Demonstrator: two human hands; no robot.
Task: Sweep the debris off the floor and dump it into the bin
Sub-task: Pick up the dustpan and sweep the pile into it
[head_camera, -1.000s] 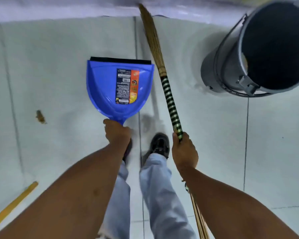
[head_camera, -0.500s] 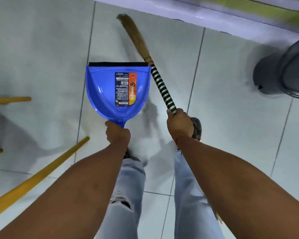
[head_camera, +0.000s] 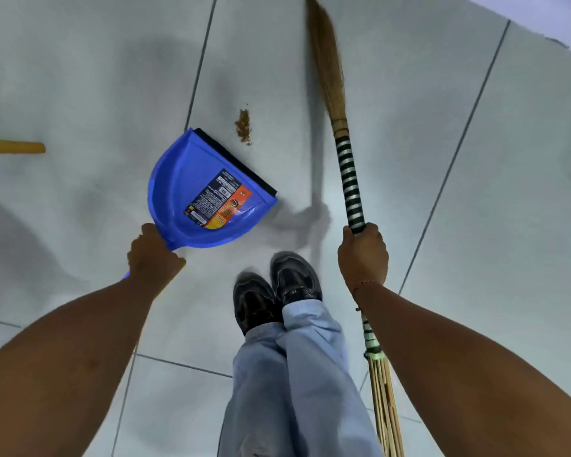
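While left hand (head_camera: 154, 258) clenches dustpan (head_camera: 205, 196) handle, right hand (head_camera: 363, 255) wraps broom (head_camera: 350, 179); debris (head_camera: 243, 126) just past pan lip, 1 o'clock. Risk: hard stroke scatters crumbs; tilted lip lets them slip under. Bin unseen.

the blue plastic dustpan's (head_camera: 198, 189) handle is hidden inside the left hand (head_camera: 152, 258). the straw broom's (head_camera: 350, 179) bristle tip, above the dustpan, is cut off by the top edge and blurred. left of the dustpan, a yellow wooden pole (head_camera: 12, 147) runs off frame.
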